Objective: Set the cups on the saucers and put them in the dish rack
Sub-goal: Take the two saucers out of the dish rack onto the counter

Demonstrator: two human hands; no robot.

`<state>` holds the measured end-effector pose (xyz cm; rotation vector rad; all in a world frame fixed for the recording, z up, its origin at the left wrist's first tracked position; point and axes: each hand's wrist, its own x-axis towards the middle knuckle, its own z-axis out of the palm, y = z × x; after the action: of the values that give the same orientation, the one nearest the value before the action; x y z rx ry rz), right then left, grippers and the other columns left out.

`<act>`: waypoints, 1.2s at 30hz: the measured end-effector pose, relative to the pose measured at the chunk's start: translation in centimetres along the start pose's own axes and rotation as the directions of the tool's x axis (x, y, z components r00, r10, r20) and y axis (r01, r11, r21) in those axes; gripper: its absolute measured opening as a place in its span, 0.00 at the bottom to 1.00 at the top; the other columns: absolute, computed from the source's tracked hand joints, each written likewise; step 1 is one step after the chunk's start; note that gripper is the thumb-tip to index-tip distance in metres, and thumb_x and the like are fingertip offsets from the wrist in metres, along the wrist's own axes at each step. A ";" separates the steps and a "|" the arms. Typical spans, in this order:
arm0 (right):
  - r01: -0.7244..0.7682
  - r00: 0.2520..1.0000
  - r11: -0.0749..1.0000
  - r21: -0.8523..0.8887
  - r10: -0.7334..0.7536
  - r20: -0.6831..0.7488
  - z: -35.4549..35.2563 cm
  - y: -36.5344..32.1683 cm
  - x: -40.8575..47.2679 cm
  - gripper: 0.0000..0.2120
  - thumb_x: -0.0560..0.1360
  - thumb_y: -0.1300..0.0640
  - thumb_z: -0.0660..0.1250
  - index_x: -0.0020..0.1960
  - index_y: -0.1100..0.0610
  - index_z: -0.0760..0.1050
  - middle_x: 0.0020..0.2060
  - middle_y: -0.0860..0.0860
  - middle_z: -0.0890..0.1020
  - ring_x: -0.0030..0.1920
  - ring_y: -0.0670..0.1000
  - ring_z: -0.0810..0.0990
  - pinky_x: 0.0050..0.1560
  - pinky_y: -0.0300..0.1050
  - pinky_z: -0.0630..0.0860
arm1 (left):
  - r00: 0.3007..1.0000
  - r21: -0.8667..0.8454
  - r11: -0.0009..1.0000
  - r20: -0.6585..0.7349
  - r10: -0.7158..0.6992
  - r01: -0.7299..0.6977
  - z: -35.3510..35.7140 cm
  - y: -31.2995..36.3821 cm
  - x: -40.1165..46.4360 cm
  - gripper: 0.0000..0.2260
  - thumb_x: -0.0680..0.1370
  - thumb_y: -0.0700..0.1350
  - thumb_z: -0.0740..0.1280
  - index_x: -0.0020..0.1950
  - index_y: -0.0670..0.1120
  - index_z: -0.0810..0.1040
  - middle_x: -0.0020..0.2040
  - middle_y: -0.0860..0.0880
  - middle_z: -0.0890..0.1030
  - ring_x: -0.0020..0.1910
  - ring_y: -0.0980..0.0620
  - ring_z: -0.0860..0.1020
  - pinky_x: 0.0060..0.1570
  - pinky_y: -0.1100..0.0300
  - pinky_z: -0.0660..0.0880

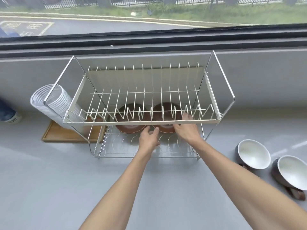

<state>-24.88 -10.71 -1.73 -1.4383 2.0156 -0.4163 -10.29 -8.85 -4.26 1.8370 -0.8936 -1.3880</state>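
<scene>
I found both brown saucers (163, 128) on the dish rack (142, 121) lower tier, my left hand (149, 138) and right hand (186, 129) open at them, apparently gripping nothing, while both cups (253, 154) sat unplaced on the desk (49, 188).

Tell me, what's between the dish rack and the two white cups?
Nothing. In the head view, only bare grey counter lies between the dish rack and the two cups on its right.
</scene>
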 end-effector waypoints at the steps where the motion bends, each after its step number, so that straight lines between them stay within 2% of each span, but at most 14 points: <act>1: -0.013 1.000 1.000 -0.004 0.013 0.009 0.2 0.0 0.5 0.29 0.81 0.48 0.60 0.76 0.62 0.59 0.71 0.65 0.68 0.71 0.65 0.68 0.68 0.56 0.67 | 1.000 -0.053 0.998 -0.005 -0.019 0.019 0.3 -0.2 0.5 0.28 0.80 0.49 0.66 0.78 0.41 0.64 0.61 0.45 0.81 0.39 0.55 0.81 0.53 0.50 0.82; 5: -0.040 0.999 0.999 0.000 0.040 0.014 0.2 -0.4 1.7 0.26 0.83 0.50 0.59 0.72 0.67 0.62 0.68 0.66 0.72 0.69 0.65 0.70 0.67 0.54 0.67 | 0.998 -0.076 0.996 -0.031 -0.050 0.047 1.2 0.2 1.6 0.19 0.80 0.47 0.66 0.67 0.40 0.72 0.44 0.48 0.82 0.36 0.48 0.83 0.53 0.46 0.82; 8: -0.055 0.998 0.998 0.024 0.054 0.017 0.2 -0.3 2.0 0.24 0.83 0.51 0.58 0.70 0.68 0.64 0.67 0.67 0.72 0.68 0.65 0.70 0.66 0.53 0.66 | 0.997 -0.091 0.993 -0.021 -0.075 0.073 1.4 0.6 2.0 0.17 0.79 0.48 0.67 0.63 0.39 0.73 0.49 0.46 0.83 0.33 0.53 0.83 0.42 0.51 0.84; 10: -0.063 0.998 0.997 0.047 0.063 0.013 0.2 -0.1 2.2 0.24 0.83 0.51 0.58 0.71 0.68 0.64 0.67 0.67 0.72 0.68 0.64 0.70 0.66 0.52 0.65 | 0.997 -0.095 0.993 -0.023 -0.079 0.077 1.6 0.7 2.2 0.16 0.80 0.45 0.67 0.64 0.38 0.72 0.55 0.44 0.82 0.32 0.55 0.83 0.30 0.57 0.82; 12: -0.071 0.997 0.996 0.062 0.069 0.021 0.2 -0.1 2.1 0.26 0.83 0.49 0.58 0.73 0.66 0.62 0.69 0.66 0.70 0.69 0.64 0.70 0.67 0.53 0.65 | 0.995 -0.109 0.990 -0.039 -0.091 0.086 1.8 0.9 2.0 0.12 0.81 0.42 0.66 0.62 0.39 0.70 0.57 0.43 0.80 0.34 0.54 0.82 0.24 0.61 0.79; 15: -0.075 0.997 0.992 0.102 0.074 0.019 -0.1 -0.1 1.3 0.28 0.81 0.50 0.60 0.76 0.63 0.59 0.70 0.66 0.70 0.69 0.65 0.71 0.67 0.53 0.68 | 0.995 -0.147 0.985 -0.044 -0.094 0.086 2.0 1.1 1.4 0.15 0.81 0.37 0.65 0.67 0.42 0.68 0.58 0.43 0.77 0.35 0.52 0.81 0.28 0.64 0.79; 18: -0.026 0.999 0.989 0.147 0.031 -0.030 -0.2 0.2 -0.1 0.24 0.81 0.53 0.61 0.73 0.64 0.64 0.68 0.63 0.74 0.67 0.65 0.72 0.64 0.52 0.70 | 0.997 -0.171 0.983 -0.025 -0.070 0.065 2.1 0.8 0.2 0.22 0.81 0.33 0.63 0.74 0.44 0.63 0.57 0.44 0.76 0.46 0.46 0.80 0.30 0.68 0.79; 21: -0.028 0.999 0.988 0.154 0.031 -0.021 -0.1 0.7 -1.2 0.21 0.80 0.53 0.61 0.68 0.64 0.69 0.69 0.62 0.73 0.69 0.64 0.71 0.67 0.52 0.70 | 0.997 -0.189 0.980 -0.018 -0.071 0.066 1.9 0.4 -0.9 0.21 0.81 0.32 0.61 0.73 0.44 0.64 0.65 0.41 0.76 0.53 0.45 0.80 0.29 0.68 0.78; 24: -0.099 0.995 0.985 0.140 0.097 0.021 0.0 1.1 -2.0 0.21 0.79 0.50 0.62 0.64 0.66 0.71 0.64 0.64 0.76 0.65 0.64 0.74 0.60 0.51 0.71 | 0.996 -0.198 0.977 -0.019 -0.084 0.078 1.1 0.1 -2.0 0.22 0.80 0.31 0.62 0.71 0.47 0.65 0.67 0.40 0.76 0.50 0.43 0.82 0.30 0.67 0.80; 28: -0.091 0.996 0.983 0.160 0.087 0.028 -0.2 1.1 -3.9 0.31 0.79 0.52 0.63 0.77 0.62 0.58 0.69 0.63 0.73 0.70 0.64 0.70 0.65 0.53 0.68 | 0.999 -0.257 0.965 -0.001 -0.054 0.052 -0.3 -0.2 -4.3 0.24 0.79 0.29 0.59 0.73 0.45 0.63 0.67 0.39 0.75 0.54 0.40 0.82 0.28 0.66 0.80; 30: -0.099 0.995 0.981 0.168 0.095 0.037 -0.3 1.1 -5.1 0.32 0.79 0.52 0.62 0.78 0.60 0.56 0.70 0.63 0.72 0.71 0.63 0.69 0.67 0.53 0.68 | 0.999 -0.279 0.960 0.011 -0.036 0.037 -1.2 -0.6 -5.4 0.24 0.79 0.28 0.59 0.73 0.44 0.63 0.65 0.38 0.76 0.47 0.44 0.82 0.33 0.61 0.83; 32: -0.096 0.995 0.979 0.180 0.090 0.044 -0.3 1.3 -6.4 0.31 0.78 0.50 0.61 0.77 0.60 0.57 0.69 0.63 0.73 0.70 0.64 0.70 0.66 0.54 0.69 | 0.999 -0.294 0.955 0.027 -0.038 0.045 -2.1 -1.1 -6.5 0.25 0.79 0.28 0.59 0.73 0.44 0.64 0.61 0.38 0.77 0.42 0.47 0.81 0.40 0.55 0.83; 34: -0.092 0.995 0.979 0.180 0.084 0.052 -0.4 1.5 -7.6 0.31 0.76 0.46 0.60 0.76 0.58 0.61 0.68 0.62 0.74 0.66 0.64 0.75 0.64 0.58 0.74 | 0.997 -0.314 0.946 0.058 -0.059 0.075 -3.0 -1.5 -7.7 0.25 0.78 0.28 0.59 0.73 0.45 0.63 0.60 0.38 0.77 0.45 0.44 0.82 0.39 0.55 0.83; 36: -0.082 0.996 0.981 0.179 0.073 0.053 -0.5 1.8 -8.6 0.28 0.75 0.44 0.58 0.71 0.57 0.68 0.61 0.59 0.79 0.55 0.62 0.82 0.56 0.61 0.80 | 0.992 -0.325 0.941 0.104 -0.065 0.096 -3.9 -1.8 -9.0 0.26 0.79 0.27 0.58 0.74 0.46 0.63 0.58 0.36 0.78 0.46 0.42 0.82 0.39 0.55 0.84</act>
<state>-24.73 -2.13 0.20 -1.2439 1.9363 -0.5136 -8.13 -0.07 -0.21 1.5793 -0.5911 -1.5777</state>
